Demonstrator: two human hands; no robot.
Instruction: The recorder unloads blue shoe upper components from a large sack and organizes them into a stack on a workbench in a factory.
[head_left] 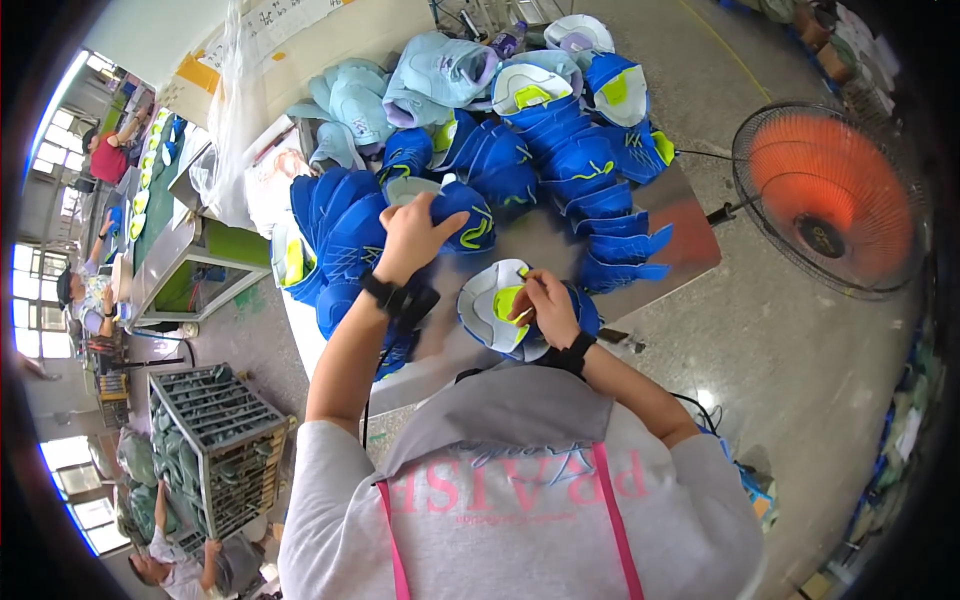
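Note:
My left hand (413,240) reaches over the table, thumb and fingers apart, at a blue shoe upper (470,232) with a neon yellow mark. It appears to hold nothing. Near the table's front edge lies another shoe upper (482,308), its white lining and neon yellow patch turned up. My right hand (548,308) is over this upper's right side, fingers curled together at the yellow patch. What they pinch is hidden. Dark bands circle both wrists. To the left, a stack of blue uppers (340,225) lies beside my left forearm.
Rows of blue uppers (580,165) and pale blue uppers (440,75) cover the metal-topped table (670,235). A large orange fan (835,195) stands to the right. At left are a green-sided bench (215,250), a metal rack cart (215,430) and several people at work.

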